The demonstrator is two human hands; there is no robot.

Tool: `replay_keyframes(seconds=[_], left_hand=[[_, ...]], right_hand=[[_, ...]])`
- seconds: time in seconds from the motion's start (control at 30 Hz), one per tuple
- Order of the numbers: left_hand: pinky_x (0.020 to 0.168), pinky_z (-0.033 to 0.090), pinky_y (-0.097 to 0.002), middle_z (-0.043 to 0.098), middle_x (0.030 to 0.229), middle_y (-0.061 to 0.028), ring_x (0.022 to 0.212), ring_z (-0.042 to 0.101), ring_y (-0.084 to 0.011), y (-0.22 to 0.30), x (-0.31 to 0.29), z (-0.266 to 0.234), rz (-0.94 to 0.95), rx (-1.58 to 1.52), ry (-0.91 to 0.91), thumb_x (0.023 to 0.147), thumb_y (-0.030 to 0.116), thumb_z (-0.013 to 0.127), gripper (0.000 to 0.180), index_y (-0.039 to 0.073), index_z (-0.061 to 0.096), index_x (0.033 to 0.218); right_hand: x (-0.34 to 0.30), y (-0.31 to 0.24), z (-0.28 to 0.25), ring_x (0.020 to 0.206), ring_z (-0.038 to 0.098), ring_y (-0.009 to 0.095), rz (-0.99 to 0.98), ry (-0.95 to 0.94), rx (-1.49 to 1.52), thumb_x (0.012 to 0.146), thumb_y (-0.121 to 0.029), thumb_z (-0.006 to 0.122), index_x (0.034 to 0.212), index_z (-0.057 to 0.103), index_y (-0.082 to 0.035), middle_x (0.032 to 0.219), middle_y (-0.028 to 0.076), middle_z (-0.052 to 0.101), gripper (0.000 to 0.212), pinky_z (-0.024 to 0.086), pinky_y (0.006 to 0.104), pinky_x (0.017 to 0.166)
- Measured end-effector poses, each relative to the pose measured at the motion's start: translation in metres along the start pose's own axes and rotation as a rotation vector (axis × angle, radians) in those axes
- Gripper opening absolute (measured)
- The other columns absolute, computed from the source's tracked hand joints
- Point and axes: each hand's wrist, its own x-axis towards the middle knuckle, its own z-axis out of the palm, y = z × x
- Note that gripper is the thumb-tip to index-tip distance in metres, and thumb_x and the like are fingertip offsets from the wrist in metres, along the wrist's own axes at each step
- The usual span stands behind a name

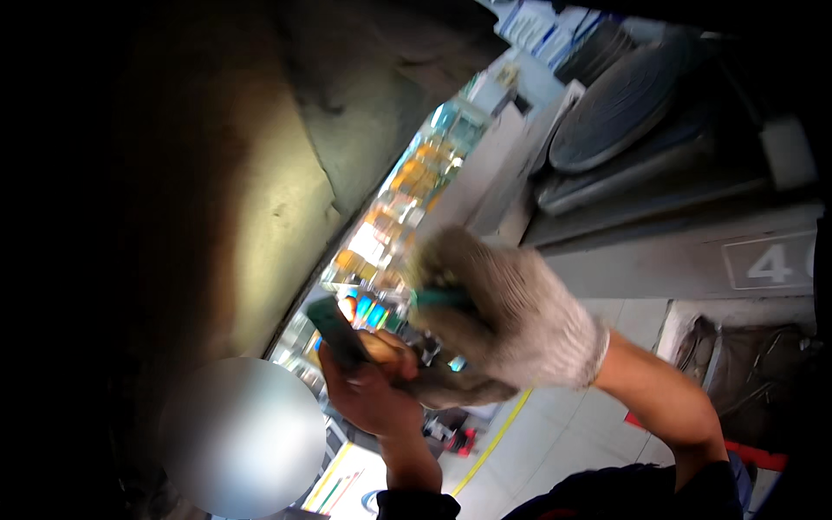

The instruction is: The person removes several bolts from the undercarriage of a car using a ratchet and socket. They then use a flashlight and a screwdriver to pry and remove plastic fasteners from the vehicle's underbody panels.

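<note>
My left hand (pixel 374 394) is bare and closed round a dark, flat, bar-shaped thing with a green end (pixel 340 334). Its exact kind is too blurred to tell. Just to the right of it, my right hand (pixel 520 316) wears a knitted off-white work glove, brown with dirt over the fingers. Those fingers are curled. A dark green piece (pixel 444 297) shows between them, but motion blur hides what it is. The two hands are close together, with the glove's lower edge beside my left wrist.
A large, worn, beige and dark panel (pixel 277 225) slants overhead on the left. A round, pale grey blurred shape (pixel 247 438) sits at lower left. On the right are a grey machine with a dark round pad (pixel 615 108) and a bin of dark items (pixel 754 373). A yellow line (pixel 494 442) crosses the tiled floor.
</note>
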Motion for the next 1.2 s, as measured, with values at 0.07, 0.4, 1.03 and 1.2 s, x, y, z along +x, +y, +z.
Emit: replay_keyframes(seconds=[0.07, 0.4, 1.03, 1.2], left_hand=[[0.051, 0.042, -0.0289, 0.054, 0.067, -0.0037, 0.054, 0.052, -0.0158, 0.005, -0.008, 0.001, 0.182, 0.312, 0.056, 0.099, 0.05, 0.057, 0.054, -0.002, 0.058, 0.111], [0.055, 0.04, -0.0293, 0.056, 0.07, -0.0047, 0.06, 0.053, -0.0152, 0.034, 0.001, 0.018, 0.407, 0.139, 0.21, 0.099, 0.053, 0.05, 0.057, -0.002, 0.064, 0.095], [0.06, 0.048, -0.0234, 0.065, 0.088, -0.0069, 0.069, 0.058, -0.0095, 0.03, -0.088, -0.001, 0.108, -0.244, 0.238, 0.098, 0.028, 0.063, 0.033, -0.003, 0.058, 0.107], [0.054, 0.043, -0.02, 0.067, 0.085, -0.0035, 0.061, 0.053, -0.0043, 0.016, -0.103, -0.005, -0.02, -0.427, 0.353, 0.1, 0.015, 0.059, 0.016, -0.001, 0.061, 0.105]], right_hand=[[0.002, -0.036, -0.012, 0.065, 0.065, 0.03, 0.27, -0.173, 0.33, 0.087, -0.021, 0.073, 0.099, 0.059, 0.0, 0.073, 0.012, 0.061, 0.028, 0.051, 0.0383, 0.06], [0.037, -0.133, -0.052, 0.079, 0.069, 0.034, 0.501, -0.438, 0.269, 0.093, -0.025, 0.066, 0.103, 0.063, -0.001, 0.086, 0.017, 0.068, 0.026, 0.054, 0.0418, 0.071], [0.127, -0.201, -0.045, 0.077, 0.069, 0.032, -0.366, -0.554, -1.026, 0.08, -0.02, 0.068, 0.082, 0.073, -0.004, 0.078, 0.014, 0.07, 0.016, 0.056, 0.0405, 0.069], [0.023, -0.309, -0.041, 0.083, 0.067, 0.036, 0.827, -1.022, -0.68, 0.084, -0.024, 0.073, 0.092, 0.072, -0.001, 0.088, 0.017, 0.071, 0.025, 0.054, 0.0408, 0.076]])
